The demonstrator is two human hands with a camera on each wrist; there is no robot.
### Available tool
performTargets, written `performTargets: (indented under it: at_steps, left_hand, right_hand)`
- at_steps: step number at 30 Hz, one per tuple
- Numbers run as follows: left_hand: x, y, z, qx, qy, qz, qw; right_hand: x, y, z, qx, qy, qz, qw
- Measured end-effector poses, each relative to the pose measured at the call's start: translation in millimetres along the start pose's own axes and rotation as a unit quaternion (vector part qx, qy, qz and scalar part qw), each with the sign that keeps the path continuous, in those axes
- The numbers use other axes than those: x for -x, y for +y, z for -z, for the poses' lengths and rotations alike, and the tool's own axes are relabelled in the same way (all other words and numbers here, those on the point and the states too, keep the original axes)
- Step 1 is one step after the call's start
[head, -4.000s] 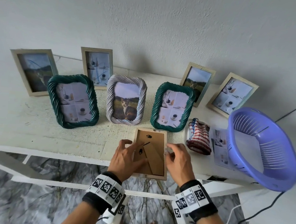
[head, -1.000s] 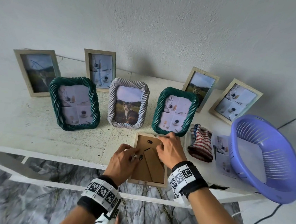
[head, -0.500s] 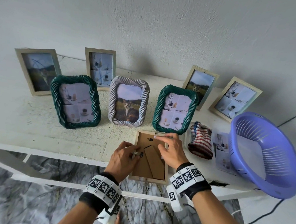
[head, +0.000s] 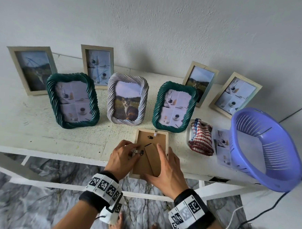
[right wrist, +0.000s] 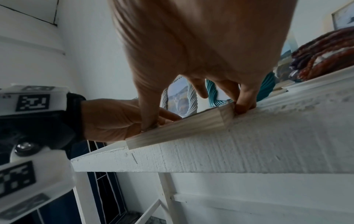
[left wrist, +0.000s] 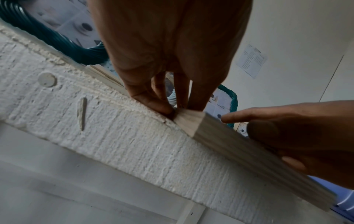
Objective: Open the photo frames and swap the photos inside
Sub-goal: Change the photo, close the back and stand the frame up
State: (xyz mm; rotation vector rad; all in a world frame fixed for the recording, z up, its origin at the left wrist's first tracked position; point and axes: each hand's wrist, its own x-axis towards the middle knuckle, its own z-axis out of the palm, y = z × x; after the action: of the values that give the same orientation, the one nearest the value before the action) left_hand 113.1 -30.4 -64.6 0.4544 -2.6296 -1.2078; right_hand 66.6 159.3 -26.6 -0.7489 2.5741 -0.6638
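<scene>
That little wooden frame (head: 150,153) lying face-down at lower centre of the surface (head: 55,136) looks light and probably glass-fronted, left hand (head: 124,159) fingers pinching its side clip, right hand (head: 167,171) gripping the edges.

Right hand (head: 167,171) moved from frame's (head: 152,137) top edge to its right side

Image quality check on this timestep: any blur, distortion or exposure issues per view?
Head view: sharp and evenly lit, wide-angle bending of the table edge, soft shadows behind the frames. Left wrist view: left hand close and underexposed, the face-down frame blurred towards its near end. Right wrist view: right hand motion-blurred, strong fisheye stretch.
</scene>
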Motion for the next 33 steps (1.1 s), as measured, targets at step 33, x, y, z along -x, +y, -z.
performTargets:
  at_steps: [33]
  left_hand:
    - [-8.2, 20.6, 15.0, 0.097, 0.008, 0.131, 0.987]
  right_hand:
    - [-5.9, 13.4, 2.4, -0.065, 0.159, 0.061, 0.983]
